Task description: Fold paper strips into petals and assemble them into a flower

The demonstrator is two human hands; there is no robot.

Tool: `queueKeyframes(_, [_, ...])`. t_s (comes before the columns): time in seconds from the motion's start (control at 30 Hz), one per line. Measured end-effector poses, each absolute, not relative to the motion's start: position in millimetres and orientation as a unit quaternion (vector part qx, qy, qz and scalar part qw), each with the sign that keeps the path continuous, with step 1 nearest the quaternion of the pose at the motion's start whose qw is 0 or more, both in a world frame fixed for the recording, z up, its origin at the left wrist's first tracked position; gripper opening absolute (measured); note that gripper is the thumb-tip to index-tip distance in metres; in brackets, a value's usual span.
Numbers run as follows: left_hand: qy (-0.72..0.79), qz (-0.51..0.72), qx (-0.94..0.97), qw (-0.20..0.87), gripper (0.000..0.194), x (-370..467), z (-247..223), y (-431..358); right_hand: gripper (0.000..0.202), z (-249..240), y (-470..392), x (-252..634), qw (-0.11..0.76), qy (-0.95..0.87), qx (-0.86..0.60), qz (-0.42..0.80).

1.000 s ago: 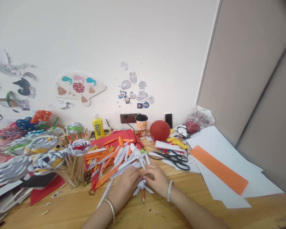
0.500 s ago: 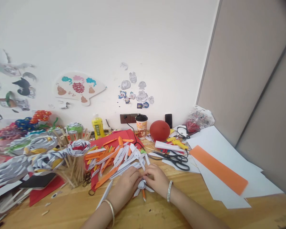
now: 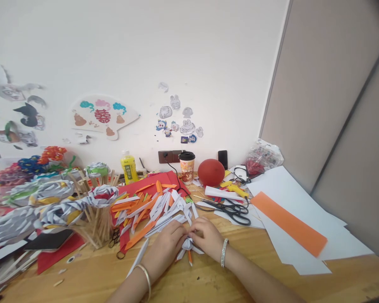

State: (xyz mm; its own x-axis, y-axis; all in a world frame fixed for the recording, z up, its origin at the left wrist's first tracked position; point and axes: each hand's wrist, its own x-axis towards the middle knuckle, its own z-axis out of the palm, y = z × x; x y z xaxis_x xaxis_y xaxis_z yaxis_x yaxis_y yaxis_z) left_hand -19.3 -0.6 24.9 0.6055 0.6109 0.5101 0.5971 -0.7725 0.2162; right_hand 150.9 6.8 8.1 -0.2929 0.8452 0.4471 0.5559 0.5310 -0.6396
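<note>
Low over the wooden table [image 3: 240,275], my left hand [image 3: 171,242] and my right hand [image 3: 206,236] meet at the fingertips. Both pinch a small folded white paper piece [image 3: 187,244], whose white points spread out below the fingers. One orange-tipped strip [image 3: 190,257] sticks out toward me. The fingers hide the upper part of the piece. Just beyond my hands lies a pile of folded white strips [image 3: 167,208], with folded orange strips [image 3: 137,208] at its left. A single white folded strip [image 3: 138,257] lies beside my left wrist.
Black scissors [image 3: 232,210], a yellow glue gun [image 3: 236,190], a red ball [image 3: 211,172] and a lidded cup [image 3: 187,167] stand or lie beyond. White sheets [image 3: 290,202] with an orange strip [image 3: 289,223] are at right. Paper flowers [image 3: 61,206] and a yellow bottle [image 3: 129,168] are at left.
The whole view has shifted very slightly. My hands keep nearly the same pose, with the fingertips still together on the folded piece.
</note>
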Motion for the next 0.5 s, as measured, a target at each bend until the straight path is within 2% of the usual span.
queueKeyframes(0.5, [0.333, 0.282, 0.9, 0.008, 0.023, -18.5, 27.0, -0.7, 0.013, 5.9, 7.1, 150.5, 0.392, -0.781, -0.447, 0.188])
